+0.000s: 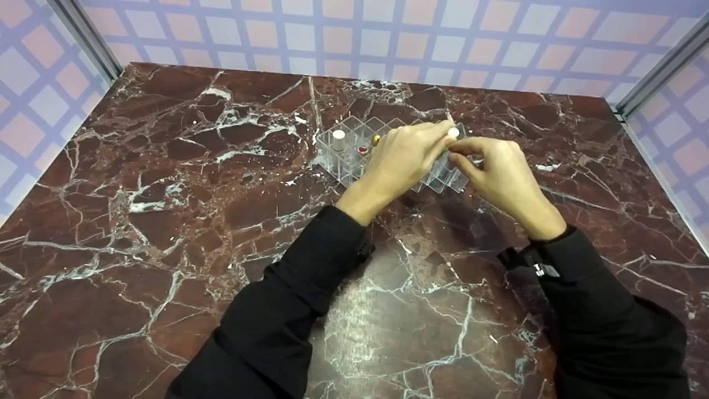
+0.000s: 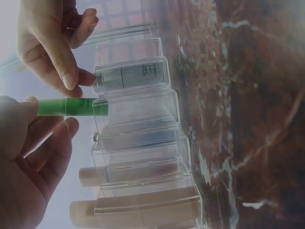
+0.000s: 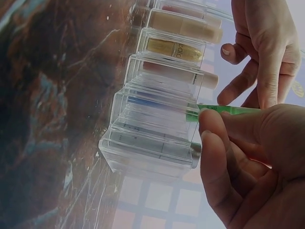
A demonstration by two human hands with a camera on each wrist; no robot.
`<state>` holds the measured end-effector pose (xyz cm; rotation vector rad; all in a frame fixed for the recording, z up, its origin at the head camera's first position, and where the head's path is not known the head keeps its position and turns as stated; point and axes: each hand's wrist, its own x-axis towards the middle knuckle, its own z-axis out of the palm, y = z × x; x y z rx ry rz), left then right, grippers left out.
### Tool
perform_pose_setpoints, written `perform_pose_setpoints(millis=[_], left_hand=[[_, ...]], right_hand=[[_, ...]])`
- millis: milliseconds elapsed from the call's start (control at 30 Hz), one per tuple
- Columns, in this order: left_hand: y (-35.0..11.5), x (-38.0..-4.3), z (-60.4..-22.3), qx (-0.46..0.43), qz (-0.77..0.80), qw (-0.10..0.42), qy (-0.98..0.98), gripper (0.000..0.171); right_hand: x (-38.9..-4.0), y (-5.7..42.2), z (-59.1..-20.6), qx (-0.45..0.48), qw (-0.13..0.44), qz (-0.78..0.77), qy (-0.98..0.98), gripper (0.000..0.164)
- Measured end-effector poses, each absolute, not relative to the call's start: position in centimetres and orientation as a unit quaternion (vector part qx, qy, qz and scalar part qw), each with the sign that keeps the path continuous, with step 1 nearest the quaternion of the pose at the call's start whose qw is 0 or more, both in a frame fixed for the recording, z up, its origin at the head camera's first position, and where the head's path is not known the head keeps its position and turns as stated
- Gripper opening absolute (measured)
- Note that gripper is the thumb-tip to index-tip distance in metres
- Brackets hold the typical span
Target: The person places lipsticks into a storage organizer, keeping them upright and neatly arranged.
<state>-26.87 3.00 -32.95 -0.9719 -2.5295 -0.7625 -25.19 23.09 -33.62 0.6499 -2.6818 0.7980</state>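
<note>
A clear lipstick organizer [image 1: 346,173] with diamond-shaped compartments stands on the marbled table. At its right part, my left hand [image 1: 403,152] pinches the outer end of a slim green tube [image 2: 71,106]. The tube's other end sits just inside a compartment mouth. Beside it, my right hand [image 1: 496,166] has its thumb and fingers bent near the green tube; in the left wrist view nothing shows between its fingertips. A grey tube [image 2: 131,76] stands in a neighbouring compartment, close to the right fingertips.
Other compartments hold a white-capped tube [image 1: 338,139], a red-topped tube [image 1: 363,149], a gold tube [image 3: 174,49] and beige tubes [image 2: 147,207]. Patterned panels [image 1: 354,39] enclose the back and sides of the table [image 1: 166,233].
</note>
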Motion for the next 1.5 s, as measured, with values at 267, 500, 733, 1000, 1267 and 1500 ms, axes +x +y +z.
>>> perform_pose_setpoints(millis=[267,500,733,1000,1267,1500], left_hand=[[3.0,-26.9,-32.8,-0.334,-0.271,0.153,-0.890,0.036],[3.0,-27.0,-33.1,-0.327,-0.272,0.156,-0.891,0.037],[3.1,-27.0,-33.3,-0.315,-0.267,0.144,-0.899,0.038],[3.1,-27.1,-33.4,-0.304,-0.260,0.132,-0.907,0.034],[3.2,-27.3,-33.7,-0.281,-0.271,0.136,-0.911,0.030],[3.3,-27.3,-34.0,-0.266,-0.270,0.143,-0.914,0.026]], right_hand=[[-25.7,22.8,-34.3,0.226,0.168,0.275,-0.919,0.023],[-26.2,22.5,-34.8,0.225,0.191,0.276,-0.915,0.021],[-26.4,22.4,-35.1,0.228,0.199,0.272,-0.913,0.016],[-26.5,22.3,-35.6,0.229,0.228,0.261,-0.909,0.019],[-26.4,22.5,-35.7,0.220,0.222,0.264,-0.912,0.019],[-26.5,22.7,-35.7,0.227,0.216,0.257,-0.914,0.021]])
